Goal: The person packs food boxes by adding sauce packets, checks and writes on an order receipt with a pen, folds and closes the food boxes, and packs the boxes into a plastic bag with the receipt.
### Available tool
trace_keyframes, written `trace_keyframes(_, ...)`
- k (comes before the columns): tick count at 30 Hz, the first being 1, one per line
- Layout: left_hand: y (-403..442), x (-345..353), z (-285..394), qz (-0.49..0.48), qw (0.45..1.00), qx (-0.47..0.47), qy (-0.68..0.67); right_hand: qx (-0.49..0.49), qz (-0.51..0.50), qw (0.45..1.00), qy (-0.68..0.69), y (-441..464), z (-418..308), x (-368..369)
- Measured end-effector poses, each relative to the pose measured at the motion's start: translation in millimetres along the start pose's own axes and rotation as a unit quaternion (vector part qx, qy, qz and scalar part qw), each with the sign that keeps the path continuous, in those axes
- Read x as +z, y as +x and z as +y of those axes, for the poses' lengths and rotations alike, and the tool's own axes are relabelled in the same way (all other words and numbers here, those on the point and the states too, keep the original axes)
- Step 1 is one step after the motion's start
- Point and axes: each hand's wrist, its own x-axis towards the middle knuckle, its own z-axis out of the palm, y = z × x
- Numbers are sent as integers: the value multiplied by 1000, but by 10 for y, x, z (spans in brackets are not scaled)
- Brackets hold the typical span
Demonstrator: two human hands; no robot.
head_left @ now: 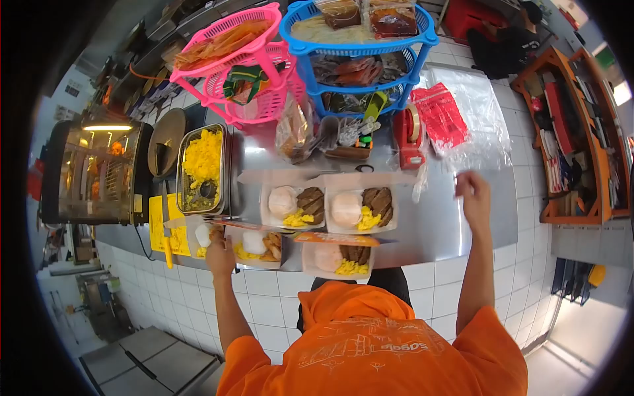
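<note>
Your left hand [220,253], fingers bent, is at the leftmost food box [192,232] — grip unclear — while your right hand [474,191], curled, nothing visible in it, hovers above the tabletop [436,228], so keep the box level.

The tiled floor [422,290] is white. Between two and three o'clock there stands an orange shelf [578,214], and beyond it shines a bright light [621,94].

There's a pink basket rack [262,69], blue basket rack [360,45] just beside it, glass cabinet [141,198] glowing far left, orange shelves [588,214] over right, white floor tiles [432,290] below!
</note>
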Motion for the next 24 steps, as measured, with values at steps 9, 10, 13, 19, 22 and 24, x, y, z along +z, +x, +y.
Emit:
trace_keyframes(9,-1596,-68,147,268,955,-111,-56,-311,-205,926,-60,2596,479,1033)
trace_keyframes(10,-1858,58,70,257,951,-157,-69,-339,-213,914,-64,2761,602,1211)
trace_keyframes(13,-2781,580,-318,200,953,-227,5,-318,-306,897,-8,3113,741,1525)
trace_keyframes(19,-3994,1388,-257,42,900,-429,-63,-427,-350,824,129,3296,597,1796)
trace_keyframes(22,-4194,1542,-64,7,880,-465,-92,-383,-382,829,143,3323,659,1808)
trace_keyframes(24,-4037,1581,34,15,876,-463,-132,-354,-392,835,154,3351,672,1777)
